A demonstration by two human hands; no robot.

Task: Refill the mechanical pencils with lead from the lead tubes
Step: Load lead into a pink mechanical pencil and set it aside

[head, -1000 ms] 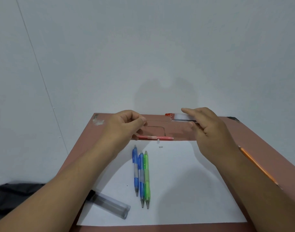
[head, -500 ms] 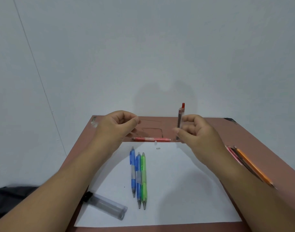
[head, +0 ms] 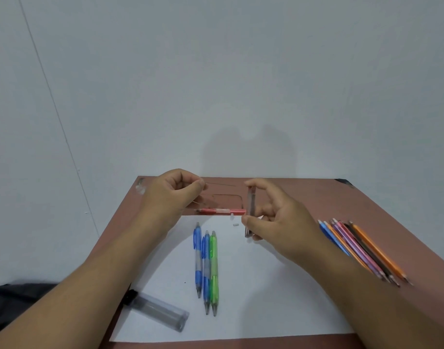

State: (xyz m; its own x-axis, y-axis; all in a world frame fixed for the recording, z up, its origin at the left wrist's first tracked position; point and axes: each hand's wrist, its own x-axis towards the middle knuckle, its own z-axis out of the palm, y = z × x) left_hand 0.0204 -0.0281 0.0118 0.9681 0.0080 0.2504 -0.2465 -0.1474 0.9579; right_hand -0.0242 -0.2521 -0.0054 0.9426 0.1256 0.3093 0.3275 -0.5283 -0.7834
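My left hand (head: 175,195) pinches a thin lead stick (head: 220,184) that points right, above the far edge of the table. My right hand (head: 273,217) holds a slim clear lead tube (head: 250,210) upright between thumb and fingers. A red mechanical pencil (head: 222,211) lies crosswise at the top edge of the white paper (head: 253,293), between both hands. Two blue mechanical pencils (head: 198,258) and a green one (head: 214,268) lie side by side on the paper, tips toward me. A second clear lead tube with a black cap (head: 158,311) lies at the paper's near left corner.
A row of several coloured pencils (head: 361,250) lies on the brown table (head: 316,197) to the right, partly under my right forearm. Two tiny white bits (head: 235,224) sit on the paper near the red pencil. A dark bag (head: 17,298) is at lower left. A grey wall stands behind.
My right hand turned the lead tube from lying sideways to upright and lowered it toward the paper. The left hand drew a lead stick clear. The camera tilted, revealing the coloured pencils.
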